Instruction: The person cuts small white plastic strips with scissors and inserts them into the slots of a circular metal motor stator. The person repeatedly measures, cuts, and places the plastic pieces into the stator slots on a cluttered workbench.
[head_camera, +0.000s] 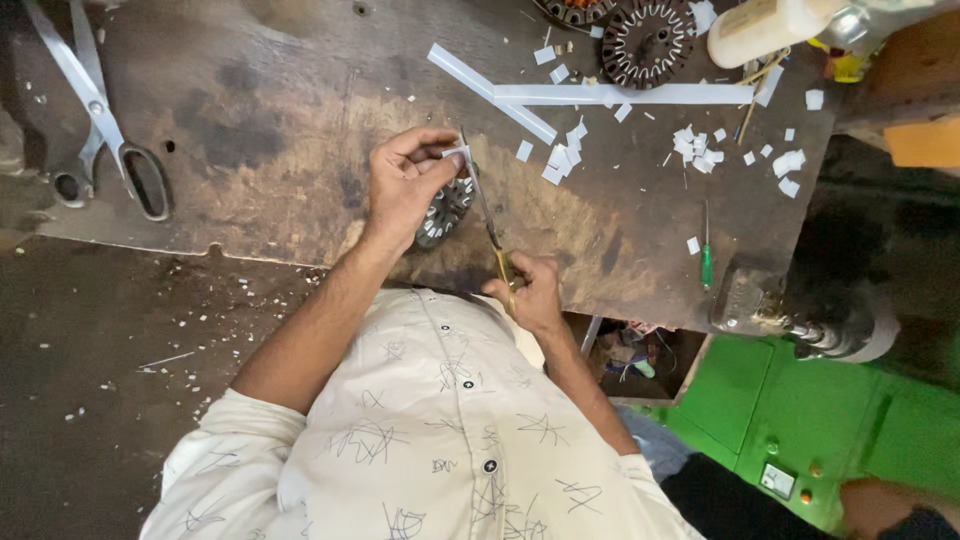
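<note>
Head view over a dark wooden workbench (270, 150): large scissors (95, 110) lie at its left end. At its front edge, the left hand (405, 180) pinches a white paper strip (457, 152) above a motor stator (445, 208); the right hand (527, 290) grips brass-handled scissors (488, 215).

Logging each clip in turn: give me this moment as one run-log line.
left hand: pinches white strip over stator core | right hand: holds scissors | bench: white scraps, green screwdriver

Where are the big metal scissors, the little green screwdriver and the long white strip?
big metal scissors (95, 110), head view, at the pivot
little green screwdriver (706, 266), head view, on its handle
long white strip (620, 94), head view, mid-length
</note>
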